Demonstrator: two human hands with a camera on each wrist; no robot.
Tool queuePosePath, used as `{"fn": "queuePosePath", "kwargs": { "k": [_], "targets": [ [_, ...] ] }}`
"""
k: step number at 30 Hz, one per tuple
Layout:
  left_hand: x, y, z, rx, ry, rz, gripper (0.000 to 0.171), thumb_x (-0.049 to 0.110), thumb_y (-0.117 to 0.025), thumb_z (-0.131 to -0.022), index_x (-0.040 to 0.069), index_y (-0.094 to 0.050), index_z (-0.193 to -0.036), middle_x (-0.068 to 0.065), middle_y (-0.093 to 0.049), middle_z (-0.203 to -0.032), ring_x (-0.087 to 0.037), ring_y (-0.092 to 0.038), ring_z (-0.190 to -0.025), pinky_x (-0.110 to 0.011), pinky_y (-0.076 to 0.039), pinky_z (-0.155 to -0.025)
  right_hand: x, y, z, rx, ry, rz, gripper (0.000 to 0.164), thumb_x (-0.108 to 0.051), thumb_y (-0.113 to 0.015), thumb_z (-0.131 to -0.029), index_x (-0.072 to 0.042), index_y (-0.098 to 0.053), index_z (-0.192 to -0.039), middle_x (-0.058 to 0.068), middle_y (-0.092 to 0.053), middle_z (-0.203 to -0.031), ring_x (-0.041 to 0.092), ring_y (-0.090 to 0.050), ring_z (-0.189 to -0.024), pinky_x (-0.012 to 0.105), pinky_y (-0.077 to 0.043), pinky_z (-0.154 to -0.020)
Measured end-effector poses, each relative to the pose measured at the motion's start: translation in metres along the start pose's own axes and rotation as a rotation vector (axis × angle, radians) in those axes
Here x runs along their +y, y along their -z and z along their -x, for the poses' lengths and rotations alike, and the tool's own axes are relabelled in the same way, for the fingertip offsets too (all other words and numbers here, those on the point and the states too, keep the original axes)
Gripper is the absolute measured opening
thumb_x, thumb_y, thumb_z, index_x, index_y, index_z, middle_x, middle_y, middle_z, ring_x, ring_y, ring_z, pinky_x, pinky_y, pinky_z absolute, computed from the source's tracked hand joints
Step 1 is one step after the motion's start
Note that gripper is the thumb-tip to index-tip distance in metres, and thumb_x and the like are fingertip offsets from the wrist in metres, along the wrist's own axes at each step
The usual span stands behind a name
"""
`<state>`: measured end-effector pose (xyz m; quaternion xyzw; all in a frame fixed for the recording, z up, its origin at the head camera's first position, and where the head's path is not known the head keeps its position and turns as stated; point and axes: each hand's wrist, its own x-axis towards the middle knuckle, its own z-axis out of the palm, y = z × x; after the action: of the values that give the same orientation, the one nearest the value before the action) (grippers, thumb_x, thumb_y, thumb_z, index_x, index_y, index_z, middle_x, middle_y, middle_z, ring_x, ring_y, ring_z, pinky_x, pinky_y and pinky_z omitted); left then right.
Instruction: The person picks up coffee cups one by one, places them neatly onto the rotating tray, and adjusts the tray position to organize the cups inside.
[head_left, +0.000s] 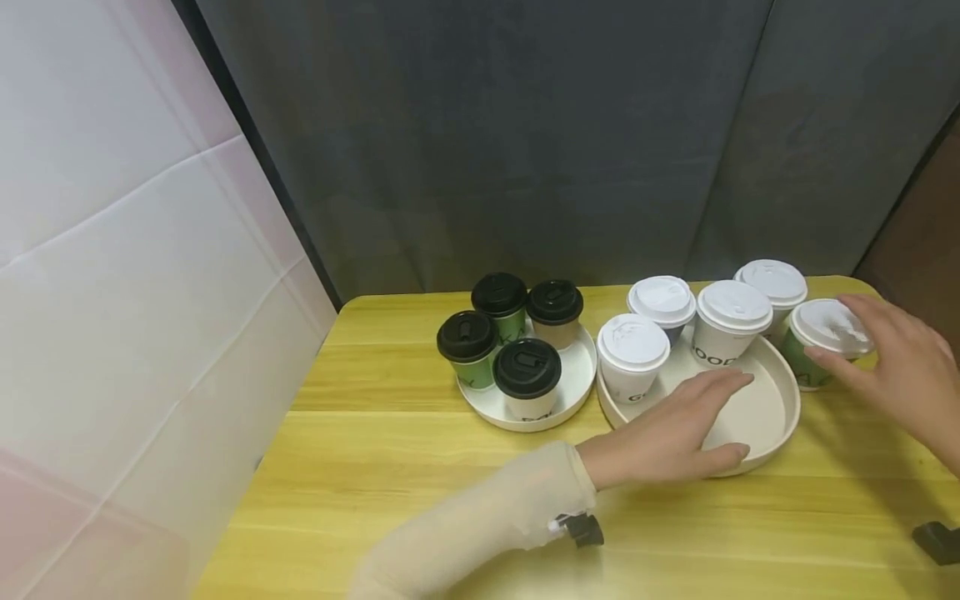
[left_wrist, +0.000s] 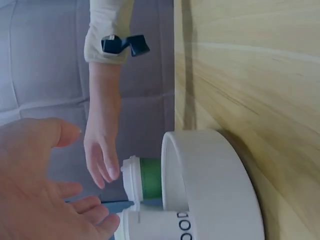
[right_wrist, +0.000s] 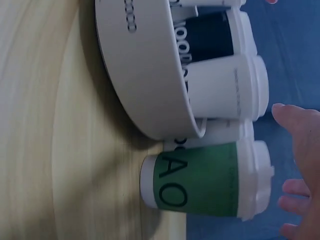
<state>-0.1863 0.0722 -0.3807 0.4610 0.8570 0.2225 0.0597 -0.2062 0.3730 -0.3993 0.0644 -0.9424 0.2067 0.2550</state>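
My left hand [head_left: 667, 437] hovers above the front of a round cream tray [head_left: 767, 417], fingers extended and holding nothing. In the tray stand white-lidded paper cups: one at the left [head_left: 633, 354], a dark one [head_left: 662, 302] behind it, and a white one with lettering [head_left: 731, 321]. Just right of the tray stands a green paper cup [right_wrist: 200, 180] with a white lid, upright on the table. My right hand [head_left: 900, 367] is spread close over that lid; the right wrist view shows a gap between them. Another white-lidded cup [head_left: 776, 283] is at the back, its base hidden.
Left of the cream tray, a smaller white plate [head_left: 577, 375] bears several black-lidded cups [head_left: 527, 375], their sides green, brown and white. Both vessels stand on a yellow wooden table [head_left: 360, 467]. A dark grey panel [head_left: 525, 150] rises behind, with a pale wall [head_left: 135, 292] at the left.
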Motion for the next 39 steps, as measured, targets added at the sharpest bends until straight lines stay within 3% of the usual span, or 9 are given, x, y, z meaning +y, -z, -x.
{"fn": "queuePosePath", "kwargs": {
  "k": [6, 12, 21, 27, 33, 35, 37, 39],
  "targets": [
    [0.010, -0.005, -0.025, -0.030, 0.055, 0.101, 0.074, 0.040, -0.051, -0.099, 0.018, -0.014, -0.159, 0.006, -0.021, -0.164, -0.002, -0.018, -0.151, -0.011, -0.019, -0.119, 0.014, -0.007, -0.012, -0.061, -0.060, 0.011, 0.071, -0.037, -0.072, -0.088, -0.001, -0.044, -0.142, 0.037, -0.042, -0.143, 0.062, -0.042, -0.118, 0.073, -0.029, -0.087],
    [0.019, -0.011, -0.049, -0.043, 0.137, 0.113, 0.072, 0.041, -0.050, -0.098, 0.020, -0.016, -0.159, 0.010, -0.027, -0.161, 0.003, -0.022, -0.147, -0.008, -0.023, -0.115, 0.025, -0.014, -0.016, -0.141, -0.108, 0.015, 0.075, -0.039, -0.073, -0.087, -0.001, -0.042, -0.143, 0.041, -0.043, -0.137, 0.061, -0.042, -0.110, 0.073, -0.031, -0.081],
    [0.017, -0.016, -0.067, -0.028, 0.206, 0.138, 0.072, 0.041, -0.052, -0.097, 0.019, -0.021, -0.158, 0.010, -0.031, -0.159, 0.002, -0.025, -0.147, -0.008, -0.024, -0.115, 0.030, -0.016, -0.016, -0.102, -0.099, 0.020, 0.073, -0.038, -0.073, -0.086, 0.002, -0.045, -0.140, 0.040, -0.048, -0.128, 0.057, -0.044, -0.109, 0.071, -0.034, -0.076],
    [0.012, -0.014, -0.074, -0.008, 0.218, 0.159, 0.073, 0.040, -0.054, -0.096, 0.018, -0.022, -0.158, 0.010, -0.034, -0.158, 0.002, -0.029, -0.145, -0.008, -0.027, -0.114, 0.022, -0.006, -0.016, -0.081, -0.137, 0.023, 0.078, -0.038, -0.074, -0.086, 0.002, -0.042, -0.144, 0.044, -0.045, -0.132, 0.063, -0.041, -0.111, 0.073, -0.031, -0.083],
    [0.013, -0.007, -0.080, 0.021, 0.225, 0.211, 0.074, 0.040, -0.055, -0.096, 0.021, -0.020, -0.158, 0.011, -0.030, -0.160, 0.003, -0.028, -0.145, -0.009, -0.028, -0.113, 0.012, 0.005, -0.015, 0.026, -0.123, -0.095, 0.074, -0.030, -0.075, -0.086, 0.000, -0.043, -0.146, 0.041, -0.041, -0.142, 0.063, -0.036, -0.128, 0.073, -0.028, -0.104],
    [0.014, -0.006, -0.082, 0.022, 0.222, 0.233, 0.074, 0.039, -0.055, -0.097, 0.021, -0.019, -0.158, 0.012, -0.027, -0.162, 0.003, -0.025, -0.147, -0.009, -0.027, -0.114, 0.009, 0.008, -0.016, 0.067, -0.108, -0.143, 0.072, -0.026, -0.075, -0.085, -0.001, -0.044, -0.146, 0.041, -0.042, -0.141, 0.061, -0.035, -0.132, 0.070, -0.024, -0.113],
    [0.014, -0.006, -0.083, 0.019, 0.219, 0.248, 0.074, 0.039, -0.055, -0.097, 0.021, -0.018, -0.159, 0.013, -0.024, -0.163, 0.003, -0.023, -0.147, -0.009, -0.026, -0.115, 0.005, 0.010, -0.016, 0.114, -0.085, -0.173, 0.071, -0.022, -0.076, -0.084, 0.000, -0.046, -0.144, 0.042, -0.045, -0.138, 0.060, -0.037, -0.132, 0.047, -0.025, -0.123],
    [0.014, -0.005, -0.084, 0.015, 0.217, 0.257, 0.075, 0.039, -0.055, -0.097, 0.021, -0.017, -0.159, 0.012, -0.022, -0.164, 0.003, -0.022, -0.148, -0.010, -0.026, -0.116, 0.000, 0.012, -0.016, 0.149, -0.075, -0.183, 0.071, -0.020, -0.077, -0.082, -0.001, -0.047, -0.144, 0.041, -0.047, -0.137, 0.058, -0.040, -0.131, 0.021, -0.022, -0.118]
  ]
}}
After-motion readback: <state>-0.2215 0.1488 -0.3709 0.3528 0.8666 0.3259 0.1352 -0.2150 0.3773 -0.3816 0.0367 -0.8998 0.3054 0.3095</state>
